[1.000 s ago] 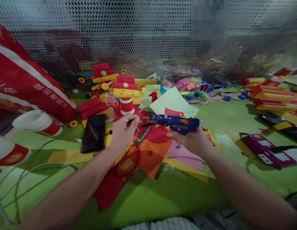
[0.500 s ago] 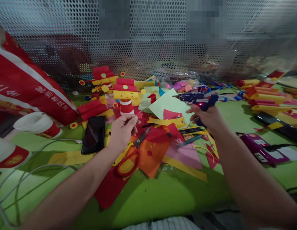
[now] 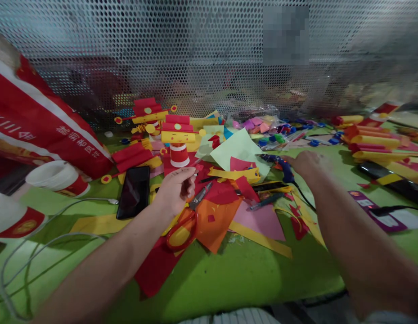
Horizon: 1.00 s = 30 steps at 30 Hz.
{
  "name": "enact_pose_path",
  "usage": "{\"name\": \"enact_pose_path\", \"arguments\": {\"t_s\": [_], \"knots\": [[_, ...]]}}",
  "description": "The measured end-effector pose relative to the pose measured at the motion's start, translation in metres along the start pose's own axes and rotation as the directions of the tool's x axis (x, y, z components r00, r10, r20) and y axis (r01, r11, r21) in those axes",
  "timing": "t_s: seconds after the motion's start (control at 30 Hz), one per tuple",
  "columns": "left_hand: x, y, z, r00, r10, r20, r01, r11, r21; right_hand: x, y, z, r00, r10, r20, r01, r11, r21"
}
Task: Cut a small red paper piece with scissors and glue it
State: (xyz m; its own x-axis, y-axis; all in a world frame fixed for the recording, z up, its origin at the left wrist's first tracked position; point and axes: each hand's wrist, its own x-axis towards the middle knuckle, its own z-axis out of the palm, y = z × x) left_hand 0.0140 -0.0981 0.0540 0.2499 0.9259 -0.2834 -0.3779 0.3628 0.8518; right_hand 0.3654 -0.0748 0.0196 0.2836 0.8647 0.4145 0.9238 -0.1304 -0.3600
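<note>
My left hand (image 3: 177, 191) is closed in a pinch in front of a paper-cup figure (image 3: 179, 155) with a yellow face and red hat. What its fingertips hold, if anything, is too small to make out; a tiny red bit shows beside them. Under this hand lie scissors (image 3: 182, 231) with red and yellow handles. My right hand (image 3: 308, 163), blurred, is just right of a dark blue glue gun (image 3: 285, 171), which rests on the table with its nozzle pointing left. Its fingers are mostly hidden, and I cannot tell whether they touch the gun.
A black phone (image 3: 133, 191) and a grey cable (image 3: 65, 203) lie on the left, near white paper cups (image 3: 56, 175) and a red bag (image 3: 43, 112). Coloured paper (image 3: 217, 225) and a cutter (image 3: 269, 186) cover the middle. A purple device (image 3: 377, 216) is at right. Perforated metal (image 3: 209, 54) stands behind.
My right hand, which held the glue gun raised, has moved right and down. The gun is now lower, on the table. My left hand keeps its pinch with little movement.
</note>
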Motion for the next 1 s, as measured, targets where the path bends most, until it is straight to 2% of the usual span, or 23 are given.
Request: {"name": "enact_pose_path", "arguments": {"t_s": [0.07, 0.1, 0.13, 0.17, 0.2, 0.23, 0.27, 0.33, 0.4, 0.47, 0.63, 0.73, 0.83, 0.9, 0.93, 1.0], "knots": [[-0.002, -0.001, 0.002, 1.0, -0.028, 0.009, 0.028, 1.0, -0.002, -0.004, -0.028, -0.006, 0.999, 0.035, -0.034, -0.038, 0.996, -0.084], [-0.003, -0.002, 0.003, 0.999, -0.037, 0.014, 0.037, 0.999, 0.001, -0.01, -0.047, -0.008, 0.998, -0.032, -0.052, 0.028, 0.998, -0.062], [-0.004, -0.003, 0.004, 0.999, -0.044, 0.018, 0.043, 0.999, 0.004, -0.017, -0.068, -0.008, 0.985, -0.16, -0.07, 0.162, 0.987, 0.021], [-0.005, -0.004, 0.005, 0.999, -0.047, 0.017, 0.047, 0.999, 0.006, -0.025, -0.089, -0.007, 0.946, -0.314, -0.08, 0.322, 0.939, 0.121], [-0.006, -0.005, 0.005, 0.999, -0.048, 0.013, 0.048, 0.999, 0.008, -0.034, -0.108, -0.005, 0.877, -0.463, -0.126, 0.48, 0.857, 0.19], [-0.006, -0.006, 0.006, 0.999, -0.048, 0.008, 0.047, 0.999, 0.012, -0.041, -0.125, -0.003, 0.789, -0.584, -0.191, 0.614, 0.76, 0.215], [-0.007, -0.007, 0.006, 0.999, -0.045, 0.003, 0.045, 0.999, 0.015, -0.048, -0.139, -0.001, 0.705, -0.67, -0.233, 0.709, 0.673, 0.21], [-0.009, -0.008, 0.007, 0.999, -0.043, -0.001, 0.043, 0.999, 0.018, -0.057, -0.156, 0.003, 0.581, -0.766, -0.276, 0.813, 0.558, 0.165], [-0.01, -0.008, 0.008, 0.999, -0.052, 0.006, 0.052, 0.999, 0.015, -0.06, -0.161, 0.005, 0.524, -0.8, -0.293, 0.851, 0.51, 0.126], [-0.011, -0.009, 0.008, 0.998, -0.062, 0.017, 0.062, 0.998, 0.007, -0.061, -0.161, 0.006, 0.503, -0.808, -0.307, 0.862, 0.493, 0.117], [-0.011, -0.01, 0.009, 0.997, -0.066, 0.045, 0.066, 0.998, -0.009, -0.06, -0.161, 0.008, 0.498, -0.804, -0.325, 0.865, 0.486, 0.123], [-0.01, -0.011, 0.008, 0.996, -0.071, 0.053, 0.072, 0.997, -0.017, -0.06, -0.162, 0.008, 0.515, -0.801, -0.305, 0.857, 0.491, 0.158], [-0.01, -0.011, 0.008, 0.994, -0.086, 0.061, 0.087, 0.996, -0.017, -0.06, -0.164, 0.009, 0.544, -0.79, -0.285, 0.836, 0.481, 0.264], [-0.011, -0.011, 0.008, 0.995, -0.085, 0.051, 0.086, 0.996, -0.017, -0.059, -0.164, 0.009, 0.606, -0.75, -0.264, 0.779, 0.493, 0.388], [-0.011, -0.01, 0.009, 0.996, -0.081, 0.037, 0.082, 0.996, -0.019, -0.056, -0.164, 0.01, 0.663, -0.708, -0.241, 0.72, 0.516, 0.464], [-0.008, -0.009, 0.011, 0.997, -0.079, -0.005, 0.079, 0.997, -0.023, -0.046, -0.164, 0.013, 0.811, -0.564, -0.155, 0.52, 0.573, 0.633]]}}
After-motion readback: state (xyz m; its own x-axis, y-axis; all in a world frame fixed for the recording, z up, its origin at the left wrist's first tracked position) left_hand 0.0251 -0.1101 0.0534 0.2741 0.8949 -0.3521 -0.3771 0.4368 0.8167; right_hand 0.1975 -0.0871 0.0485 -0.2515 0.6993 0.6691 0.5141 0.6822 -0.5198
